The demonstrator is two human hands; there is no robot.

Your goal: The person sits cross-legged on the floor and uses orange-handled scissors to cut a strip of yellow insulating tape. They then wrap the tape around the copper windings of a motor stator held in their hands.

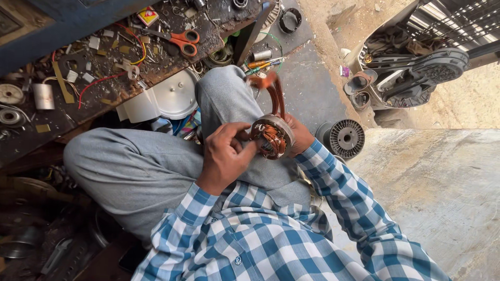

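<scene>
Stator [272, 136] at centre frame, over the lap, cupped from behind in the right hand [299, 136], grip closed round its rim. Left hand [225, 156] pinching at the copper windings on its face. Best held steady, turned little by little, loose copper loops [273, 91] above kept clear. Scissors [182, 41] on the worktop [104, 67], upper left.

I hold a round motor part [272, 136] over my lap. It is a metal ring with a grey rim, and shiny copper wire is wound in bunches inside it. It is tipped on its side, so its open face looks toward my left hand [225, 156]. A loop of copper wire [273, 91] sticks up from its top, and the loop's tip looks blurry.
</scene>
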